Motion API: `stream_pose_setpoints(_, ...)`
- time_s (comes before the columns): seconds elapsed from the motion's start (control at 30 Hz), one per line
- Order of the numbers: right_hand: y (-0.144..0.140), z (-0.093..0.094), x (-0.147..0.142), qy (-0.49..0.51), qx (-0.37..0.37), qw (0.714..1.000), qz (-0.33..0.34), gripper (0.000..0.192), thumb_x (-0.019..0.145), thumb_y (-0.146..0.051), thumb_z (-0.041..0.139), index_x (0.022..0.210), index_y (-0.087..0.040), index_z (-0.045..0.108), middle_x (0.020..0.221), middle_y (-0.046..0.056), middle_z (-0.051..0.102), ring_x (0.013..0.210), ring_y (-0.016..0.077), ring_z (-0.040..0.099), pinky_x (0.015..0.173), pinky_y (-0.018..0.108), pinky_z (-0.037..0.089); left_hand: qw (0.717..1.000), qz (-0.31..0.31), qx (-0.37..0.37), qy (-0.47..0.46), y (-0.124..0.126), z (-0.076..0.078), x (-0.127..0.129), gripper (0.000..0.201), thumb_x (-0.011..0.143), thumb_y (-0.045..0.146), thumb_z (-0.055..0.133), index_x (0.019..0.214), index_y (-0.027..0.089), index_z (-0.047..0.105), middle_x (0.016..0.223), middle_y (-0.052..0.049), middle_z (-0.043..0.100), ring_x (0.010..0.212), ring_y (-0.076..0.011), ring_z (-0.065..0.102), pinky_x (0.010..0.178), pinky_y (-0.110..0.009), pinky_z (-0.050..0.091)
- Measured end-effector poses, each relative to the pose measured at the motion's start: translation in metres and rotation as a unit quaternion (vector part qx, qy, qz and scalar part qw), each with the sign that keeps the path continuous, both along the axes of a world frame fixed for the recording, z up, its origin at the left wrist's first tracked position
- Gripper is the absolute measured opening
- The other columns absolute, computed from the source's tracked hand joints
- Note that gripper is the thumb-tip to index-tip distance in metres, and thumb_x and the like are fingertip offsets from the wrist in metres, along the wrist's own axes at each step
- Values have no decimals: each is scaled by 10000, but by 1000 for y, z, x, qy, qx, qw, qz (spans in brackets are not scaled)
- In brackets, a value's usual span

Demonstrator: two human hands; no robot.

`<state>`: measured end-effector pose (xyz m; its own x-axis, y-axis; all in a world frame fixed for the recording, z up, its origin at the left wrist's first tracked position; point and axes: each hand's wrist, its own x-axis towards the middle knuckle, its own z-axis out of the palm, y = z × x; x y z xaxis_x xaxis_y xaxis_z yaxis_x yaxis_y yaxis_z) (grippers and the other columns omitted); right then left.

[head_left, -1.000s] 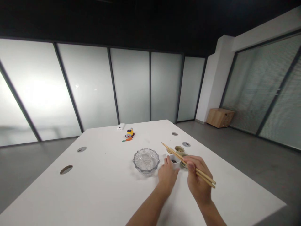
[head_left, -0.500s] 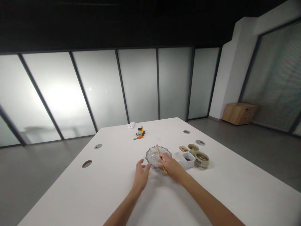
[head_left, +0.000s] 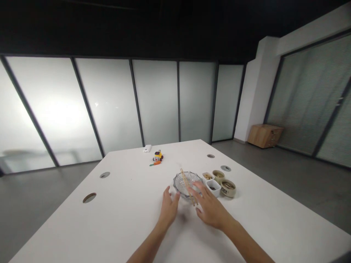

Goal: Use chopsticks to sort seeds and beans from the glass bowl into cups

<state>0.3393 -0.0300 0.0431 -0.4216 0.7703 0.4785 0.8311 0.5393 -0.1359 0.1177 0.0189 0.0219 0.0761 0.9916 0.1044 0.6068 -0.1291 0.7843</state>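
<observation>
A clear glass bowl (head_left: 178, 183) with a scalloped rim stands on the white table. A pair of wooden chopsticks (head_left: 184, 177) lies slantwise across it, their near ends sticking out over the front rim. Beside the bowl's left front edge is my left hand (head_left: 169, 209), thumb and fingers apart, holding nothing; I cannot tell whether it touches the glass. My right hand (head_left: 211, 207) hovers at the bowl's right front with spread fingers, close by the chopsticks but not closed on them. Its fingers cover part of the bowl's right side.
Right of the bowl stand two white dishes, one with pale pieces (head_left: 207, 176), one with dark contents (head_left: 213, 188), and two stoneware pots (head_left: 228, 189). Farther back lie a toy carrot (head_left: 155, 163), a yellow toy truck (head_left: 158, 156) and a white object (head_left: 147, 148). Round holes pierce the table (head_left: 131, 212).
My right hand has let go of the chopsticks, opened its fingers and drawn back slightly. The chopsticks now rest across the bowl. The view has turned a little to the right.
</observation>
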Motion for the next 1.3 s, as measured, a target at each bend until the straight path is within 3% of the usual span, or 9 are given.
stream_pose_setpoints(0.07,-22,-5,-14,17,54,998,38,778,875,-27,617,1628,-224,611,1674,207,613,1624,412,525,1296,662,504,1000,-9,10,25,-8,2,-30,641,1092,456,486,1628,105,513,1719,-234,556,1611,-331,540,1332,-442,434)
stream_pose_setpoints(0.1,-30,-7,-25,22,65,995,74,696,916,-48,601,1589,-221,639,1627,201,658,1591,390,568,1291,635,519,995,-44,25,90,-13,2,-48,642,1079,470,505,1616,120,544,1708,-214,578,1629,-343,514,1355,-487,405)
stream_pose_setpoints(0.17,-38,-12,-54,12,46,985,164,553,991,-133,608,1538,-187,669,1576,204,704,1555,360,610,1298,570,530,975,-70,37,207,-25,0,-86,636,1072,476,517,1620,158,578,1717,-192,581,1627,-359,518,1344,-548,417)
stream_pose_setpoints(0.23,-33,-18,-86,2,1,974,225,548,1028,-239,650,1573,-177,654,1599,196,702,1567,341,604,1318,520,515,957,-60,46,279,-38,-5,-120,619,1079,458,523,1627,180,601,1729,-177,571,1630,-365,519,1347,-568,414)
stream_pose_setpoints(0.37,-7,-33,-129,9,-96,979,178,555,1064,-340,699,1591,-167,671,1700,206,626,1606,347,572,1355,532,465,946,-33,67,314,-53,-14,-159,561,1103,428,526,1611,226,652,1725,-119,586,1634,-350,523,1362,-545,413)
stream_pose_setpoints(0.53,0,-44,-132,16,-169,971,166,495,1095,-368,687,1550,-179,727,1640,190,687,1572,353,609,1388,581,400,944,-47,59,321,-55,-12,-157,587,1119,436,531,1650,201,618,1761,-132,540,1660,-351,481,1375,-562,385)
stream_pose_setpoints(0.93,-5,-45,-127,29,-169,974,151,464,1093,-342,674,1537,-231,753,1635,154,701,1562,321,622,1379,573,414,949,-46,76,303,-54,-16,-158,552,1109,463,570,1611,247,651,1736,-110,578,1645,-340,500,1373,-542,387)
stream_pose_setpoints(1.3,-7,-36,-128,25,-196,969,146,458,1093,-304,681,1523,-167,761,1629,181,700,1568,321,615,1403,558,373,946,-45,65,316,-57,-12,-154,551,1125,423,569,1628,205,630,1745,-128,563,1657,-349,484,1384,-555,374)
